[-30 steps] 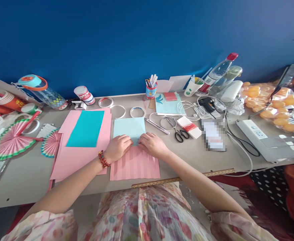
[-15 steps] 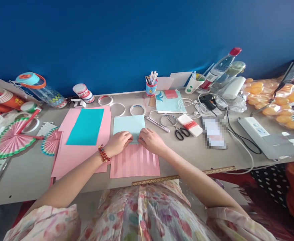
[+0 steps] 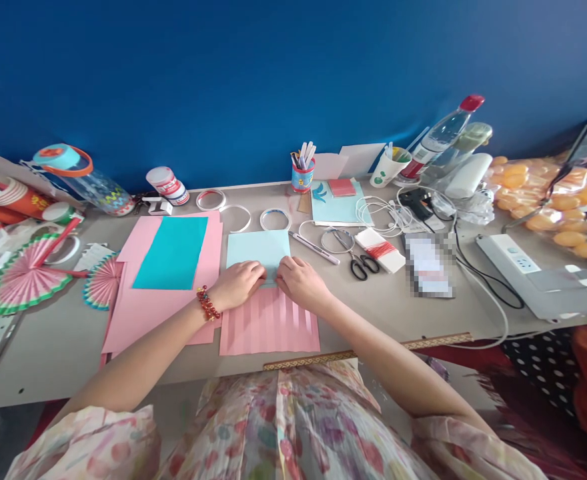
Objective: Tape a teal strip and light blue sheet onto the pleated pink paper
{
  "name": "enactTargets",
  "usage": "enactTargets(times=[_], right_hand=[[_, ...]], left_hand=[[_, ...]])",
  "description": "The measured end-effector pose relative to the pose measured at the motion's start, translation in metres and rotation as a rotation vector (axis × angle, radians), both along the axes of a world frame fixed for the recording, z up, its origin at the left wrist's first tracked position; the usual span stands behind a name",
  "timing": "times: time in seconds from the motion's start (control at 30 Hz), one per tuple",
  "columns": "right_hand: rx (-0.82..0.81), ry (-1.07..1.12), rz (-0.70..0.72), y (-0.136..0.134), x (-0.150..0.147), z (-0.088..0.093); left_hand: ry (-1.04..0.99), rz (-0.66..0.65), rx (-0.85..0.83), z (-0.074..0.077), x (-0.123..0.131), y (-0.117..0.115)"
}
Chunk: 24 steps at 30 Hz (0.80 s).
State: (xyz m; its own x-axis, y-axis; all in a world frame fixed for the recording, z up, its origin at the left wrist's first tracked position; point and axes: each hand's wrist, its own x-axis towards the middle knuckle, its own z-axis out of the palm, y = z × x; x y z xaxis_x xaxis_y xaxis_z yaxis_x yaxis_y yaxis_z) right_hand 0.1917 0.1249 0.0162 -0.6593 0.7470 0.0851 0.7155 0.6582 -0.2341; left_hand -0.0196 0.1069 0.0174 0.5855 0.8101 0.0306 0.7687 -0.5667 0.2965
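A light blue sheet of paper lies in front of me and meets a pink sheet with parallel creases on its near side. Whether they are two sheets or one with two colours I cannot tell. My left hand, with a beaded bracelet at the wrist, is closed with curled fingers at the line where blue meets pink. A short gap to its right, my right hand has its fingers bent and pinched on the same line. Both thumbs are mostly hidden.
Pink sheets with a teal sheet lie on the left, beside paper fans. On the right are a utility knife, scissors, a phone, cables and a power strip. Tape rolls and a pen holder stand behind.
The fingers of my right hand have curled in slightly at the paper's fold line. My left hand and the papers look almost unmoved.
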Motion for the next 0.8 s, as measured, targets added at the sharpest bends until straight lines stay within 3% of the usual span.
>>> enactTargets(times=[0.8], right_hand=[[-0.052,0.061,-0.011,0.0036,0.0032,-0.0001]], left_hand=[[-0.13,0.062,-0.127,0.0053,0.0033,0.0048]])
